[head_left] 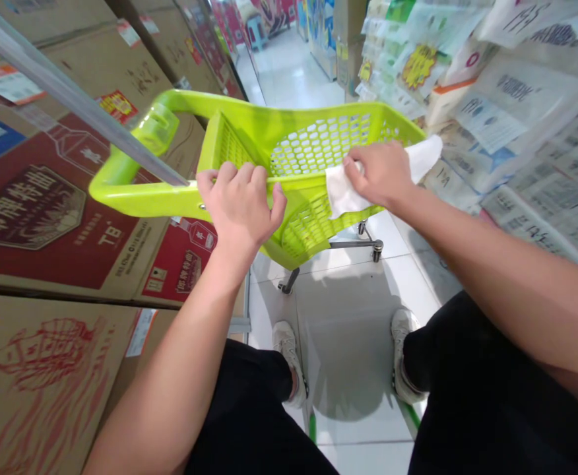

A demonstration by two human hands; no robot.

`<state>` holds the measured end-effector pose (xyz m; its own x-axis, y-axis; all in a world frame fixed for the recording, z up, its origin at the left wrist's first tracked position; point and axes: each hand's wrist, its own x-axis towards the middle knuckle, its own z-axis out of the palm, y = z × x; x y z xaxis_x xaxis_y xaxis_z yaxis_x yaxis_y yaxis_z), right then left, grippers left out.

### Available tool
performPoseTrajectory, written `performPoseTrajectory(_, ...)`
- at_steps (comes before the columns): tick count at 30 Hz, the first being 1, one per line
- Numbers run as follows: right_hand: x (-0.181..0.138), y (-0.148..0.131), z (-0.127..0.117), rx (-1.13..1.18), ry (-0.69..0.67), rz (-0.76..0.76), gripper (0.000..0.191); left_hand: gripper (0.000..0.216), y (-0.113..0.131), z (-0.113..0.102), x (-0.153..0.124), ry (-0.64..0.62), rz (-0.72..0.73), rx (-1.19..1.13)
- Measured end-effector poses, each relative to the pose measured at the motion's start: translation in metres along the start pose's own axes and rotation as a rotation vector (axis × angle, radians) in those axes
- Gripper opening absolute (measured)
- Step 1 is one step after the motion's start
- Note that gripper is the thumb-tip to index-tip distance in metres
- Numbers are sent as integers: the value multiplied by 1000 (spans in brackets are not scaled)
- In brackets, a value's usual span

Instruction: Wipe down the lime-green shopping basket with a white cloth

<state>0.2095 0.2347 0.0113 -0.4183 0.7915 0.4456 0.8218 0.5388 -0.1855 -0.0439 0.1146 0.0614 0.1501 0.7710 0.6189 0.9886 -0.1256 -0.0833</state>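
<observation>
A lime-green plastic shopping basket (249, 142) on wheels stands tilted in front of me, with perforated side panels. My left hand (239, 198) is closed over its near rim, fingers curled on the far side. At the right part of the same rim, my right hand (381, 173) is closed on a white cloth (341, 191), which drapes over the rim. One end of the cloth sticks out beyond the knuckles. A grey rod (86, 99) runs from the upper left down to the basket rim. Small casters (377, 248) show under the basket.
Stacked cardboard cartons (36, 198) line the left side. Shelves of packaged goods (507, 99) with price cards rise on the right. A tiled aisle (289, 66) runs ahead, with a blue stool (256, 31) far off. My shoes (289, 356) flank a shadow on the floor.
</observation>
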Motion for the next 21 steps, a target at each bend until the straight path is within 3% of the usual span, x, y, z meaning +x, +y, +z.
performPoseTrajectory(2, -10, -34, 4, 27, 21, -229, 60, 22, 0, 3, 0, 47, -7, -8)
performPoseTrajectory(4, -17, -65, 5, 74, 67, -324, 67, 23, -2, 2, 0, 53, -29, -16)
performPoseTrajectory(6, -16, -77, 2, 102, 36, -362, 72, 25, -5, 0, -1, 38, -61, -21)
performPoseTrajectory(8, -5, -62, -2, 83, -85, -325, 70, 28, -8, -3, -1, 14, -76, -15)
performPoseTrajectory(11, 17, -8, -2, -5, -213, -56, 90, 28, -13, -6, -3, -19, -52, 8)
performPoseTrajectory(13, 25, 23, 2, 2, -121, 33, 96, 29, -15, -6, -4, -40, -29, 23)
performPoseTrajectory(15, 23, 30, 5, 23, -64, 24, 96, 32, -16, -6, -5, -35, -4, 38)
performPoseTrajectory(17, 11, 7, 6, 37, -49, -80, 93, 35, -16, -5, -5, -10, 20, 51)
performPoseTrajectory(21, -17, -67, -1, 73, 4, -339, 87, 35, -18, -5, -6, -19, -10, 34)
